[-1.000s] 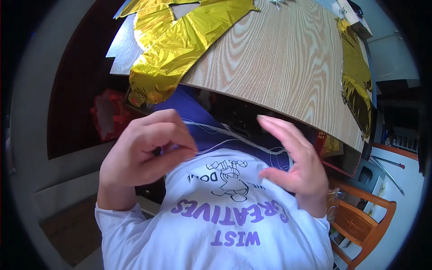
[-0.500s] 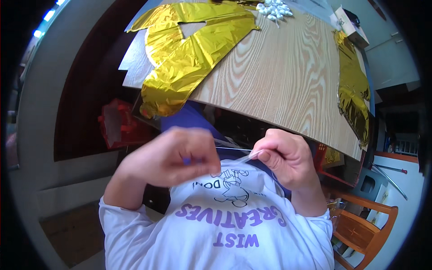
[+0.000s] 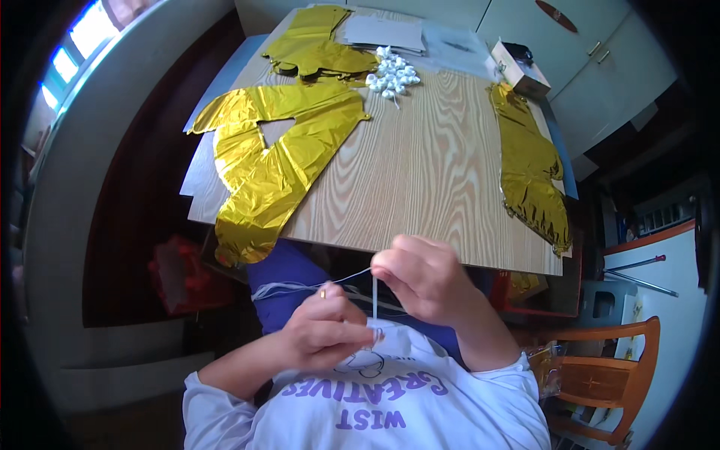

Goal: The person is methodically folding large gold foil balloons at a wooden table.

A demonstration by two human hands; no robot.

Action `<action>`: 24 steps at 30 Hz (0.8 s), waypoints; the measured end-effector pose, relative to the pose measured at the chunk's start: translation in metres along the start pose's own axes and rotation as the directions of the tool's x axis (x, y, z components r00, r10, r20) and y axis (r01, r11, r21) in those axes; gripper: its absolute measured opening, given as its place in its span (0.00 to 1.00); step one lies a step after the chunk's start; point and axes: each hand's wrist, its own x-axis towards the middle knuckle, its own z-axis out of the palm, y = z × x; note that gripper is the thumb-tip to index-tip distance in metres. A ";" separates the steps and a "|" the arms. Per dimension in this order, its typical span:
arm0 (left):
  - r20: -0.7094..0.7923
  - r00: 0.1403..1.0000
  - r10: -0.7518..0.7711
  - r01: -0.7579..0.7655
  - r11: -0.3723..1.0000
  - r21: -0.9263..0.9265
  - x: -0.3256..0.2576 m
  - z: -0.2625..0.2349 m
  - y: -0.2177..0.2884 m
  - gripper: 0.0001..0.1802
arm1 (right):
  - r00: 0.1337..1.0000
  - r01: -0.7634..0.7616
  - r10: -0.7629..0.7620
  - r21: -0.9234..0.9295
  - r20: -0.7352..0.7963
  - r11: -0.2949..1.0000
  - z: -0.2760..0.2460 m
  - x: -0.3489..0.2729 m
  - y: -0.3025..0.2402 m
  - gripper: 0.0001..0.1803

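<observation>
My right hand (image 3: pixel 426 281), raised near the table's front edge, is closed in a pinch on the top end of a thin white strip (image 3: pixel 375 298). The strip hangs straight down to the fingertips of my left hand (image 3: pixel 326 330), which is closed and sits lower, over my lap. Those left fingertips are slightly blurred, but they meet the strip's lower end. From the right pinch a fine string (image 3: pixel 352 277) runs left past my left hand. More loose white strings (image 3: pixel 281 288) lie across my blue-clad thigh.
On the wooden table (image 3: pixel 420 172) lie flat gold foil balloons (image 3: pixel 300 169), another gold foil piece (image 3: pixel 529 161) at right, and a cluster of white bundles (image 3: pixel 392 73). White sheets (image 3: pixel 384 34) and a box (image 3: pixel 519 69) are at the back. A wooden chair (image 3: pixel 600 379) stands right.
My left hand has moved down and my right hand left, bringing the strip between them upright. The view has tilted up, showing more of the table's far side.
</observation>
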 end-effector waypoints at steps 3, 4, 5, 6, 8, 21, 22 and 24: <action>-0.286 0.943 -0.171 0.089 0.956 -0.279 0.009 -0.026 0.008 0.13 | 0.971 0.025 -0.070 0.194 0.229 0.981 0.025 -0.026 -0.001 0.05; -0.376 0.897 -0.232 0.255 0.967 0.012 0.014 -0.029 0.012 0.12 | 0.958 0.008 -0.066 0.205 0.278 0.979 0.022 -0.033 -0.016 0.05; -0.316 0.942 -0.110 0.205 0.937 0.284 0.015 -0.033 0.003 0.12 | 0.958 0.032 -0.098 0.238 0.269 0.971 0.014 -0.024 -0.028 0.05; -0.213 0.977 -0.012 0.127 0.834 0.537 0.013 -0.034 -0.009 0.12 | 0.960 0.059 -0.130 0.276 0.248 0.959 0.006 -0.019 -0.038 0.06; -0.026 0.998 0.060 -0.045 0.920 0.390 0.004 -0.017 -0.012 0.13 | 0.975 0.199 -0.217 0.242 0.051 0.950 -0.010 0.003 -0.026 0.04; 0.049 0.997 0.057 -0.057 0.998 -0.003 0.055 -0.029 0.008 0.15 | 0.971 -0.193 0.153 0.227 0.183 0.955 -0.039 0.034 -0.010 0.05; -0.025 1.000 0.012 -0.014 0.995 -0.097 0.060 -0.035 0.008 0.16 | 0.956 -0.265 0.230 0.196 0.183 0.944 -0.033 0.030 -0.003 0.05; -0.346 0.937 -0.045 0.117 0.975 0.190 0.069 -0.046 -0.001 0.08 | 0.931 -0.194 0.102 0.239 0.351 0.951 -0.023 0.016 -0.006 0.05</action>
